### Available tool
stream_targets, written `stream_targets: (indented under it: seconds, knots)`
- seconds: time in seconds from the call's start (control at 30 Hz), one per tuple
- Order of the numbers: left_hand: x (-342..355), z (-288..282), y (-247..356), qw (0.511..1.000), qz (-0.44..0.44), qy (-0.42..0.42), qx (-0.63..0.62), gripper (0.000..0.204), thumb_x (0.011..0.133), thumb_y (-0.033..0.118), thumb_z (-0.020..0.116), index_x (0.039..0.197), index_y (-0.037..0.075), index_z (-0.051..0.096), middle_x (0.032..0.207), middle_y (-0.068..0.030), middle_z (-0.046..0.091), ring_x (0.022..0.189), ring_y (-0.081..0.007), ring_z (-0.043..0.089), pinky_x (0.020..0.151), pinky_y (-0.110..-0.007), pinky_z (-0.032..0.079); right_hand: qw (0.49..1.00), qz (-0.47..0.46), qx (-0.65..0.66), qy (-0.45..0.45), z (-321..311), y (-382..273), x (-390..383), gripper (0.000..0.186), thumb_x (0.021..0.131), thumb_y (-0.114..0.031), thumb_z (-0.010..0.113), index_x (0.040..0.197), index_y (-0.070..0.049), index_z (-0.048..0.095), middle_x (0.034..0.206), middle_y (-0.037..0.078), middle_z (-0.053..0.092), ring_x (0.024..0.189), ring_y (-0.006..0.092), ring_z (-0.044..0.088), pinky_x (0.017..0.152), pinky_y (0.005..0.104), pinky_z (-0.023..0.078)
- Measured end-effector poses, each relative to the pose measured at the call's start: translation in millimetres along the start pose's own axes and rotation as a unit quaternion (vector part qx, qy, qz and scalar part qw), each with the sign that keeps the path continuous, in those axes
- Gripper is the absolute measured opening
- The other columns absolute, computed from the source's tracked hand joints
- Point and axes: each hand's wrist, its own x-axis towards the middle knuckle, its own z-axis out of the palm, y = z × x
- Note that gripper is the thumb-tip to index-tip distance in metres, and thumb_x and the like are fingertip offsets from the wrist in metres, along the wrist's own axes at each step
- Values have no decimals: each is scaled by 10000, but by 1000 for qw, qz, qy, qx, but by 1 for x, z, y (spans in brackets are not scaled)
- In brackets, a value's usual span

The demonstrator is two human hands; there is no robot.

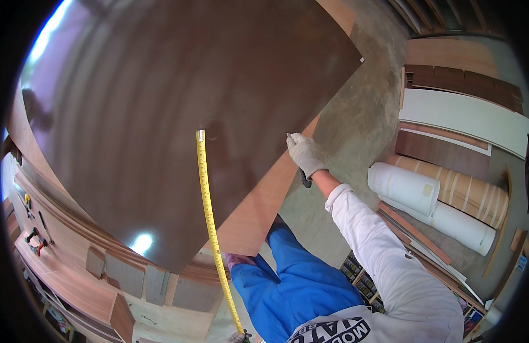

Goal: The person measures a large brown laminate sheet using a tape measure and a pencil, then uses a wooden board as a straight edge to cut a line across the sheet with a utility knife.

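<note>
A large glossy dark brown sheet (161, 80) lies over pale wooden board (258, 206). My right hand (306, 155), in a light grey glove, is at the sheet's right edge, closed on a dark-handled tool (305, 179) with a small tip above the fingers. My left hand (237, 337), gloved and mostly cut off at the lower edge, holds a tape measure whose yellow blade (205, 194) stretches up across the sheet to a metal end hook near the middle. My blue-trousered legs (298, 274) stand just below the board's corner.
Concrete floor (356, 114) runs along the right side, with white panels (458, 114), wrapped rolls (401, 184), brown boards (458, 80) and wooden strips (413, 234) lying on it. At left are stacked boards (76, 266) with a cordless drill (37, 244).
</note>
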Motion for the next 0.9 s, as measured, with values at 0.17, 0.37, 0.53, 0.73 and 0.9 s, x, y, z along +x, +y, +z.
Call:
stream_targets:
  seconds: [0.17, 0.37, 0.53, 0.73, 0.9]
  knots:
    - [1, 3, 0, 1000, -8, 11, -23, 271, 994, 306, 697, 997, 45, 771, 707, 46, 582, 594, -67, 482, 542, -234, 359, 1000, -3, 4, 22, 3, 2, 0, 288, 1010, -367, 575, 1018, -105, 694, 962, 206, 733, 922, 461, 687, 794, 576, 535]
    - [-7, 3, 9, 1000, -3, 21, -4, 314, 992, 344, 701, 1004, 37, 769, 713, 38, 593, 613, -73, 496, 569, -235, 375, 1000, 19, -11, 13, 6, -5, -2, 304, 1012, -380, 559, 1046, -121, 716, 996, 203, 737, 933, 472, 684, 808, 580, 534]
    - [-11, 1, 15, 999, 6, 17, 36, 350, 982, 379, 704, 998, 35, 767, 714, 26, 600, 612, -83, 505, 576, -239, 392, 997, -14, -25, 75, 25, 9, 15, 226, 946, -252, 616, 901, -55, 718, 889, 247, 727, 872, 465, 705, 766, 576, 555]
    - [-17, 7, 21, 998, 32, 22, 38, 354, 969, 386, 687, 967, 39, 758, 686, 23, 587, 573, -90, 505, 536, -255, 390, 987, -93, -106, -75, 28, -41, 18, 203, 835, -180, 628, 835, -57, 789, 884, 244, 749, 871, 440, 747, 789, 541, 608]
    - [-16, 10, 22, 998, 22, 18, 48, 352, 965, 385, 682, 958, 41, 756, 682, 24, 585, 564, -91, 506, 526, -259, 388, 981, -154, 37, -116, 34, -67, -81, 322, 992, -273, 556, 881, -38, 746, 862, 261, 727, 830, 471, 712, 768, 590, 578]
